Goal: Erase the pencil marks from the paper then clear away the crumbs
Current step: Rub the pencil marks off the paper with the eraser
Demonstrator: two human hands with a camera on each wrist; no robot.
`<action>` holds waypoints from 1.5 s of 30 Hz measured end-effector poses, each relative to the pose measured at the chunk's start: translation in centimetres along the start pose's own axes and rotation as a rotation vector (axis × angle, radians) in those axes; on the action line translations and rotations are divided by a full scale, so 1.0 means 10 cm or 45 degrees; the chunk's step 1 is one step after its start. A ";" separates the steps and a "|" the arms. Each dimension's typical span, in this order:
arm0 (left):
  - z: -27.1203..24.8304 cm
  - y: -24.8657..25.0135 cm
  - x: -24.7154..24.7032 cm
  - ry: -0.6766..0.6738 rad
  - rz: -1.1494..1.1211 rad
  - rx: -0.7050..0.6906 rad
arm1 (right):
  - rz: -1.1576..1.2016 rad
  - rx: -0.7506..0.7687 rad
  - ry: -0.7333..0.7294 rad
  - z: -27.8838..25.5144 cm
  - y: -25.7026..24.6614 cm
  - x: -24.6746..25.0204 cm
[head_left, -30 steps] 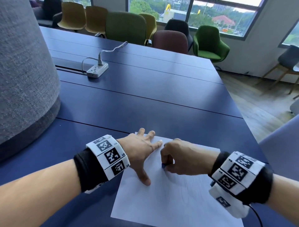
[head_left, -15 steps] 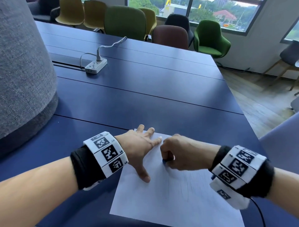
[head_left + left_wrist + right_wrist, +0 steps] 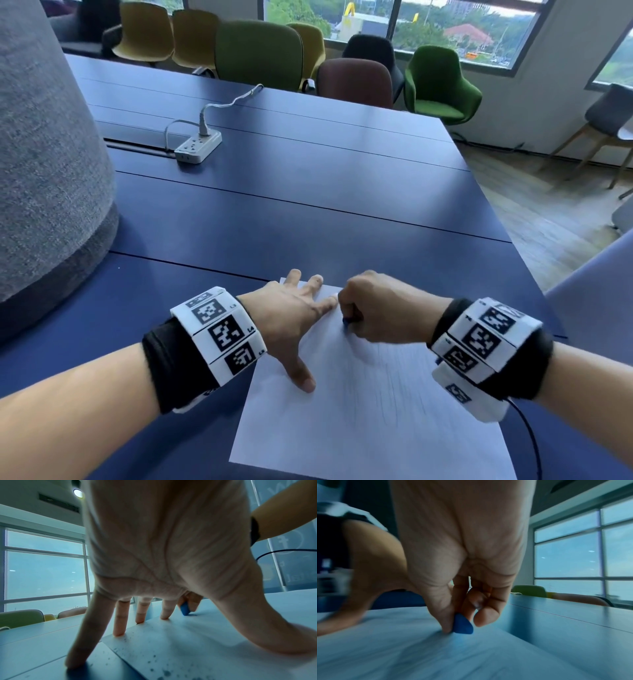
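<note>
Blue wedge-shaped rubber eraser (image 3: pixel 463 625) pinched in the curled right hand (image 3: pixel 383 308) and pressed onto the white paper sheet (image 3: pixel 359 411) near its far edge — short, firm strokes seem best while the flat, spread-fingered left hand (image 3: pixel 291 315) pins the sheet, holding nothing.
</note>
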State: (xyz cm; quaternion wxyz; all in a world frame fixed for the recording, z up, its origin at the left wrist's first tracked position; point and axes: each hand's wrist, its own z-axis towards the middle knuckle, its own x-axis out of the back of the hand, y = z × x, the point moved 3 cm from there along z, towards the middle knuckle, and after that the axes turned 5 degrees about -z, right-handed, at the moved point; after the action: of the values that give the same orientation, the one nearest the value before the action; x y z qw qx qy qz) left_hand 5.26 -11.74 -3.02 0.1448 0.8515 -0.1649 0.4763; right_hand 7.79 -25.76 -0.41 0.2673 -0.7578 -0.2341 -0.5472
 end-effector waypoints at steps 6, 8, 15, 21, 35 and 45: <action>0.00 0.01 0.00 -0.006 0.018 0.002 | 0.086 -0.003 -0.066 0.07 0.09 0.08; -0.01 0.01 0.01 0.005 0.026 -0.001 | 0.092 -0.077 0.025 0.14 0.20 0.11; -0.01 0.01 0.00 -0.008 0.011 0.002 | 0.093 0.121 -0.148 -0.04 -0.07 -0.01; -0.01 0.01 0.00 0.005 0.022 0.001 | 0.037 0.045 0.025 -0.03 0.03 -0.03; -0.02 0.02 0.02 -0.022 0.055 0.020 | 0.107 0.229 -0.230 -0.30 -0.29 -0.18; -0.02 0.03 0.01 -0.033 0.060 0.041 | 0.176 0.301 -0.328 -0.44 -0.38 -0.22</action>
State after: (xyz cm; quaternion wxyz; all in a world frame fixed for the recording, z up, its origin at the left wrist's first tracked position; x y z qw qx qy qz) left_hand 5.06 -11.93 -2.79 0.1177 0.8556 -0.1790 0.4713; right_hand 1.60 -26.01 -0.86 0.3591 -0.7993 -0.2766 -0.3946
